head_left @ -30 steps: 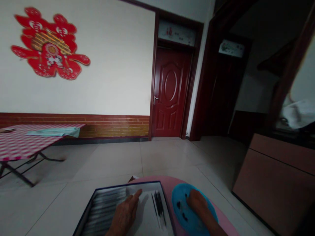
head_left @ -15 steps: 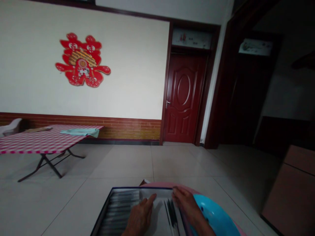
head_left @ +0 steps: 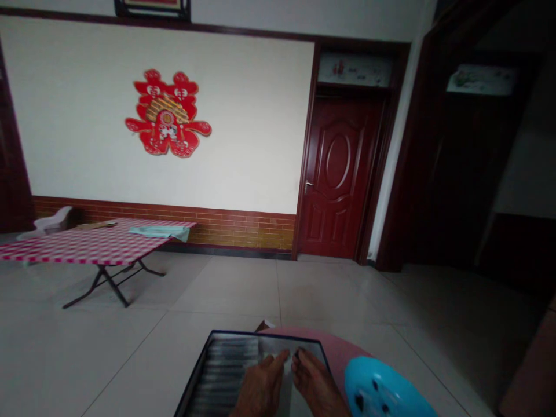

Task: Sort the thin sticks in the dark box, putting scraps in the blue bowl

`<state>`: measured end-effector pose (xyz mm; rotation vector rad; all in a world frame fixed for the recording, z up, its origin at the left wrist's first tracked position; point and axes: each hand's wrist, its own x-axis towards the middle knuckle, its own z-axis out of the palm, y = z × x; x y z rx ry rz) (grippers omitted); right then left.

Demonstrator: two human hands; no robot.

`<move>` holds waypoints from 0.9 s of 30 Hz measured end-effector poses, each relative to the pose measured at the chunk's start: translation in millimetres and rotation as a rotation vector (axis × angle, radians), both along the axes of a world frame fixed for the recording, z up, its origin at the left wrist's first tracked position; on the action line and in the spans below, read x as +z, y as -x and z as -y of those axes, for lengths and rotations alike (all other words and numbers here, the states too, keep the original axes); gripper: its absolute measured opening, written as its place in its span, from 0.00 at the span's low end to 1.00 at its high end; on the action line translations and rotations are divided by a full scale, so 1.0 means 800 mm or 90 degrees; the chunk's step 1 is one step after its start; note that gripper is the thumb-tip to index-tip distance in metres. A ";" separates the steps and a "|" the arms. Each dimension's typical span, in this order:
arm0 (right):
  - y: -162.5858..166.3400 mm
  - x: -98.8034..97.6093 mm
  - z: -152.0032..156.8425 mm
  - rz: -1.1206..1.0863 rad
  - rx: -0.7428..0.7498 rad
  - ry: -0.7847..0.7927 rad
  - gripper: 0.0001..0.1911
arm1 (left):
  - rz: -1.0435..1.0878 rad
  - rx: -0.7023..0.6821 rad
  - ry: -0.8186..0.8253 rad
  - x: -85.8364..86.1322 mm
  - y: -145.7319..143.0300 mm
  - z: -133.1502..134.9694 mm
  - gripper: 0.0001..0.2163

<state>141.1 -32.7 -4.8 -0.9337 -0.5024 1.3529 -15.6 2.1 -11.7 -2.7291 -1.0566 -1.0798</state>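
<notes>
R hand: tips pinched on dark bit
L hand: half-curled, hold unclear
Basin: R hand's 3 o'clock, prob. easy reach

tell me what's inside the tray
The tray holds a blurred row of dark strips on its left. The left hand and right hand hide part of the rest, so what lies beneath them can't be seen; its near end is cut off.

No readable text or numbers
</notes>
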 end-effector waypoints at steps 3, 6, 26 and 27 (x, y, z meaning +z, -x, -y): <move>0.001 0.018 0.006 0.039 -0.044 0.010 0.25 | 0.015 -0.004 -0.005 -0.004 0.001 -0.001 0.21; -0.024 0.042 0.019 0.194 -0.102 -0.011 0.22 | 0.042 0.001 0.007 -0.011 0.003 -0.004 0.20; -0.216 -0.043 0.066 1.124 -0.118 0.034 0.10 | 0.064 -0.024 -0.045 -0.019 0.005 -0.009 0.18; -0.217 -0.047 0.063 1.110 -0.140 0.029 0.09 | 0.066 -0.023 -0.045 -0.019 0.005 -0.009 0.18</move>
